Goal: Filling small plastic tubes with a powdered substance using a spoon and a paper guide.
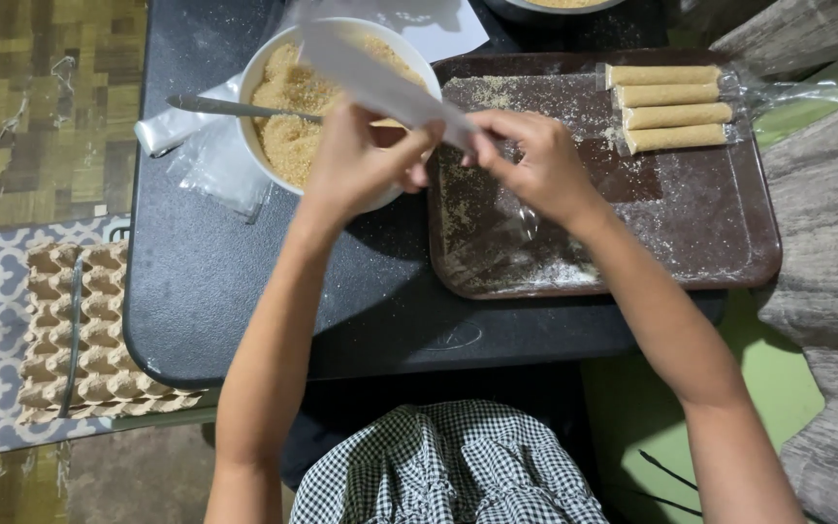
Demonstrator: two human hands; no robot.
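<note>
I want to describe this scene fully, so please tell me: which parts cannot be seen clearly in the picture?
- Head view: the white strip held by the left hand and right hand is motion-blurred; its material is unclear.
- Part of the bowl of crumbs is hidden by the strip and left hand.
- The second bowl is cut off by the top edge.
- The spoon tip is buried in crumbs.

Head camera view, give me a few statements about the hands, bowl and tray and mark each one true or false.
1. Both the left hand and the right hand hold a clear plastic sleeve. True.
2. The white bowl is empty. False: it holds tan crumbs, with a spoon resting in it.
3. Four filled tan rolls lie at the far right of the brown tray. True.
4. The egg carton sits on the tray. False: it lies off the table's left edge, on a patterned mat.
5. The tray is clean. False: crumbs dust it.
</note>
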